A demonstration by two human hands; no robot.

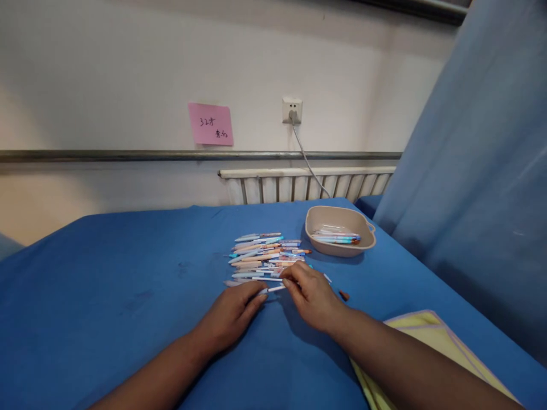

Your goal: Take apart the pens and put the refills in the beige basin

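Both my hands are at the near edge of a row of pens [256, 256] in pale blue, peach and white, lying side by side on a blue cloth. Between my hands runs a thin white pen part [276, 288]. My left hand [233, 314] pinches its left end, where a pale tip shows at the fingertips. Closed on the right end is my right hand [314, 297], which hides that end and part of the row. A small brown piece [344, 295] lies just right of my right hand; its kind is unclear.
A beige plastic basket [318, 213] with several pens in it stands beyond my right hand. A folded yellow cloth [421, 327] lies under my right forearm. Behind the blue-covered table [106, 273] are a radiator [269, 188] and a plugged-in cable [304, 154]; a blue curtain [478, 188] hangs right.
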